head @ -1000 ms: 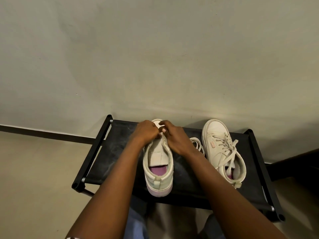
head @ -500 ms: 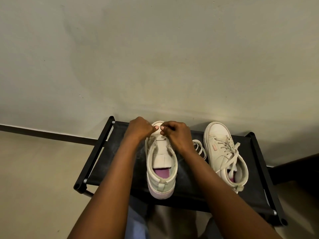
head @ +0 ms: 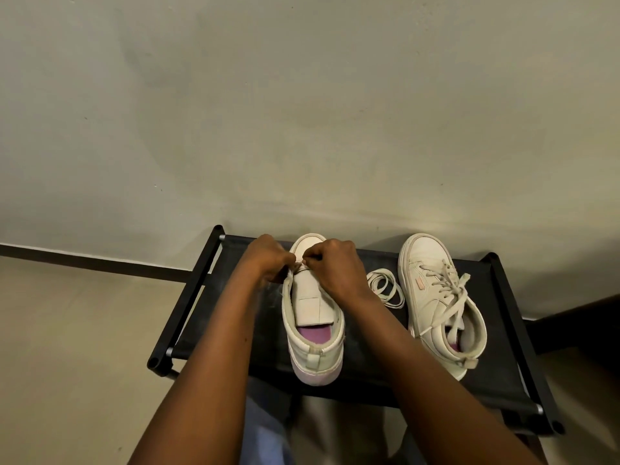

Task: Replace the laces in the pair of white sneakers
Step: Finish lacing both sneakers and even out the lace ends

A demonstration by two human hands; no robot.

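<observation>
— Pinching something, are they, those two hands?

— Yes. The left hand (head: 265, 260) and the right hand (head: 335, 266) are both curled up tight, with their fingertips almost meeting. Between them is a pale bit of lace (head: 299, 263). It is very small, so I can't tell which hand has more of it.

— Where are they doing that?

— Over the near sneaker (head: 313, 330), up at the toe end where the lowest holes are. That shoe has no lace across its tongue yet. It sits flat on the black rack (head: 503, 370), heel toward the person.

— And the other shoe?

— The laced sneaker (head: 439, 303) is on the same rack, off to the right. A loose lace (head: 384, 290) lies in a coil between the two shoes, not touching the hands.

— So what is going on, do you think?

— I think it is the very first hole, so most of the job is left.

— What could go wrong?

— The lace tip could slip out of those pinched fingers, because it is thin. The tip could miss the hole or go in the wrong one. A hard pull could drag the shoe along the rack, since nothing holds it down. One side could also end up much longer than the other.
</observation>
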